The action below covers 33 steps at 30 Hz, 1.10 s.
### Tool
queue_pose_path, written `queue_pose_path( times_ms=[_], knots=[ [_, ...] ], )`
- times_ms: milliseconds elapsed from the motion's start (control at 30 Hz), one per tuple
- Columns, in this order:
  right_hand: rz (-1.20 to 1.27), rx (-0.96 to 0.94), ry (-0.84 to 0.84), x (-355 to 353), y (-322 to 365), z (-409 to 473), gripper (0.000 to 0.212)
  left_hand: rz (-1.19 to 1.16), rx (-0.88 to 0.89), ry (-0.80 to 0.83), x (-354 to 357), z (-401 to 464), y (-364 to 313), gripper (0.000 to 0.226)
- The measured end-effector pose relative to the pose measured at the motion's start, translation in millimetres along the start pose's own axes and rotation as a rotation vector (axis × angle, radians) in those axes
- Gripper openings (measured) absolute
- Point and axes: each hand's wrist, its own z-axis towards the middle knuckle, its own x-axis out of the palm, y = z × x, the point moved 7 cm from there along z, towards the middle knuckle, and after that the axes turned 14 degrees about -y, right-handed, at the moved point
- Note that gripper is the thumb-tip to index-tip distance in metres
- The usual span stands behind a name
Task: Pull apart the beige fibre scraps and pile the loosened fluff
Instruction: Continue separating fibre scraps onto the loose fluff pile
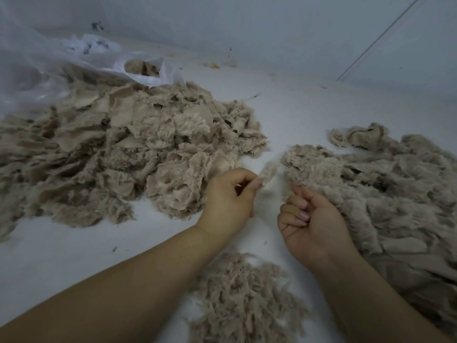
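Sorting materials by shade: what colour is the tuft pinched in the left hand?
Beige, pale and greyish, like the surrounding piles; the head view shows the tuft clearly.

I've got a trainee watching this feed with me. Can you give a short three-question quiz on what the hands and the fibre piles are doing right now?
1. True or false: the left hand pinches a small tuft of fibre.
2. Which pile looks like the loosened, stringy fluff? A) the big scrap heap on the left B) the small pile between the forearms C) the plastic bag at the back
3. Fill in: the right hand has its fingers ____ and lies against the right-side heap.

Key: 1 true; 2 B; 3 curled (whether it holds fibre cannot be told).
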Motion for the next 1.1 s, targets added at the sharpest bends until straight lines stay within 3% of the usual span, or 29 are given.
queue_pose_path(
  times_ms=[100,233,300,433,533,600,733,967,1100],
  knots=[
    [-0.099,-0.020,0.049,4.7,-2.7,-2.7,0.004,-0.060,0.009,-0.016,3.4,-2.2,-5.3,0.013],
    [-0.229,-0.006,0.135,12.3,-8.8,-8.5,0.015,-0.045,0.064,0.074,12.0,-9.4,-7.9,0.025],
    [-0.260,-0.014,0.138,14.1,-8.4,-8.9,0.027,-0.009,0.135,0.088,12.1,-11.9,-11.7,0.022],
    [-0.260,-0.016,0.107,10.8,-9.3,-5.2,0.021,0.055,0.238,0.071,10.1,-14.0,-18.1,0.011],
    [-0.250,-0.002,0.123,9.8,-10.4,-3.8,0.018,-0.011,0.170,0.042,7.3,-10.3,-17.3,0.022],
    [-0.269,0.012,0.151,11.3,-13.0,-4.8,0.016,-0.010,0.146,0.035,5.8,-7.6,-15.1,0.019],
    [-0.349,0.008,0.163,12.6,-17.1,-4.8,0.026,0.058,0.084,0.079,10.5,-7.5,-9.3,0.026],
    [-0.383,0.028,0.179,14.3,-17.2,-7.6,0.010,-0.028,0.022,0.092,9.5,-3.6,-10.5,0.006],
    [-0.342,0.020,0.134,12.0,-16.9,-6.0,0.005,-0.086,-0.040,0.038,4.7,-0.5,-7.6,0.018]
  ],
)
